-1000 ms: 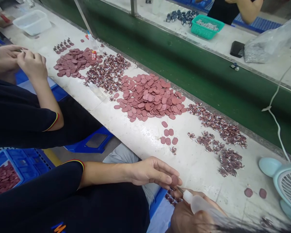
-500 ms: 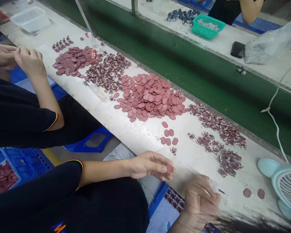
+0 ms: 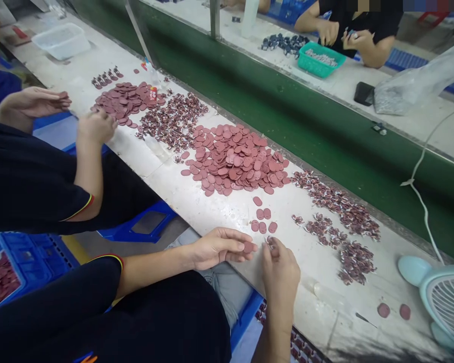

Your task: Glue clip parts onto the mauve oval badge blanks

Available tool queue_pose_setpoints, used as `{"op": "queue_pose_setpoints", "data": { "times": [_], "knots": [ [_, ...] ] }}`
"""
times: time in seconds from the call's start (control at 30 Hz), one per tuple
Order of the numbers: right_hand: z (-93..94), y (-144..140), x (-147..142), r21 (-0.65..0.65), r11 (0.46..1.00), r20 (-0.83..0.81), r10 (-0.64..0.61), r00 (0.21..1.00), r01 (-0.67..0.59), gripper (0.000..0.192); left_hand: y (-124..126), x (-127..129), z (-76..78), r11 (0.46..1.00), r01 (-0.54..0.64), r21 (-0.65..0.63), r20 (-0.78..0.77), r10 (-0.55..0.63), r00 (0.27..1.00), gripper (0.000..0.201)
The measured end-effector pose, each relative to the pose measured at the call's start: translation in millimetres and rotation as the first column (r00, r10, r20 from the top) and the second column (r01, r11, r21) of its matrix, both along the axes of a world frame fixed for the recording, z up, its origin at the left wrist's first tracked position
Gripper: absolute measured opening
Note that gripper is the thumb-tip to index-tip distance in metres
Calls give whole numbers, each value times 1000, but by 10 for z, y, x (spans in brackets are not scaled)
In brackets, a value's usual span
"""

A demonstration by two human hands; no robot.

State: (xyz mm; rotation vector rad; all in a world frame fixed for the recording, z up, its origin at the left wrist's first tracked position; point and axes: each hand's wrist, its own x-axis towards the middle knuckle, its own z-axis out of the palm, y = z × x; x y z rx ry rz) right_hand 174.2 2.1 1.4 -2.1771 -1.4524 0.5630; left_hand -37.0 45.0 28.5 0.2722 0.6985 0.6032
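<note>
My left hand [image 3: 221, 248] hovers over the table's near edge, closed with a flat reddish-brown oval disc [image 3: 248, 247] between thumb and fingers. Just right of it, my right hand [image 3: 282, 269] reaches down to the tabletop, its fingertips pinched at a small brown-and-white curled piece [image 3: 269, 242]; the fingers partly cover that piece. Several loose oval discs [image 3: 263, 227] lie just beyond my right hand. A clear bottle [image 3: 325, 294] with a thin dark needle tip [image 3: 365, 319] lies on its side to the right.
A big heap of discs [image 3: 234, 159] lies mid-table, with small curled pieces [image 3: 357, 262] piled to the right. A pale blue fan [image 3: 444, 297] stands at the right edge. A co-worker's hands [image 3: 96, 126] work at the left. Across the green divider [image 3: 287, 111] another person sits by a green basket [image 3: 320, 63].
My right hand has let go of the clear bottle and moved left to the small curled piece. My left hand still holds the disc. The left co-worker's hands have moved apart.
</note>
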Motion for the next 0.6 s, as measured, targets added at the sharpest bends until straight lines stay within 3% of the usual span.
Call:
{"op": "queue_pose_setpoints", "data": {
  "times": [0.13,0.27,0.47,0.6],
  "knots": [
    [92,54,91,-32,989,-45,142,989,-143,43,-18,-21,-7,1000,19,0,-18,-19,1000,40],
    [135,-46,168,-1,988,-132,154,979,-155,36,-20,-43,2,1000,23,-6,-70,-23,997,41],
    [193,-259,144,106,992,-420,-13,907,63,30,-34,19,62,999,45,23,-77,-43,996,44],
    [374,-461,21,146,948,-575,-151,804,283,32,-85,121,101,994,92,65,-71,-87,994,49]
  ]
}}
